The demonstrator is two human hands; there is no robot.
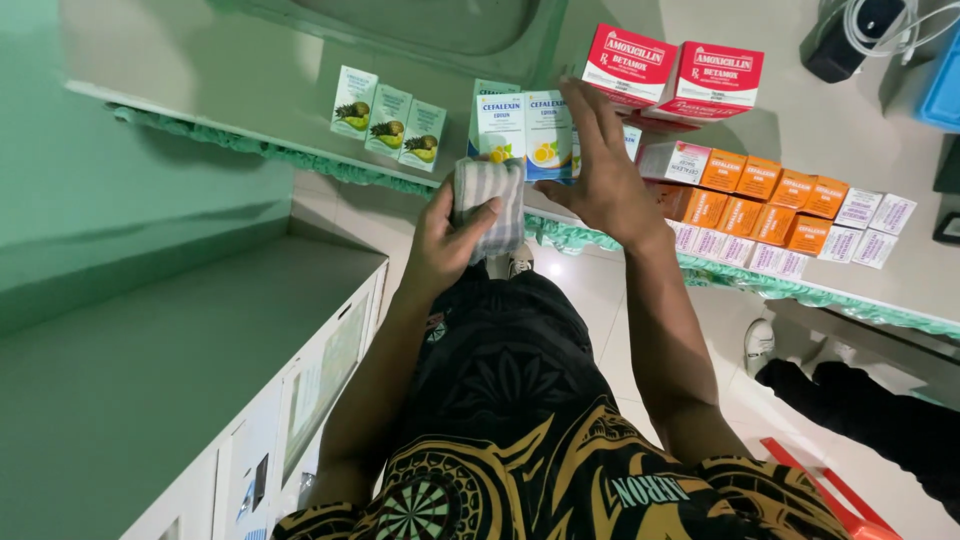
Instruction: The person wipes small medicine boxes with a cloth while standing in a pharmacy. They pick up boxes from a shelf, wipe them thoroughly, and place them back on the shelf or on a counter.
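Head view, left grip (440, 235) clasping cloth (490, 205) – shelf-edge

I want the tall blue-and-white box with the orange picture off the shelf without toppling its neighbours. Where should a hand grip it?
Judging by its pose, pinch the blue-and-white box by its upper part, front and back faces, coming from the shelf's open front. It stands upright with boxes tight against both sides, so the narrow sides look unreachable. The right hand is already there.

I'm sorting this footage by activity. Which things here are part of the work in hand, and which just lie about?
In hand:
left hand gripping a striped cloth
right hand on the blue-white boxes

Lying about:
red boxes
orange boxes
pineapple boxes
white cabinet
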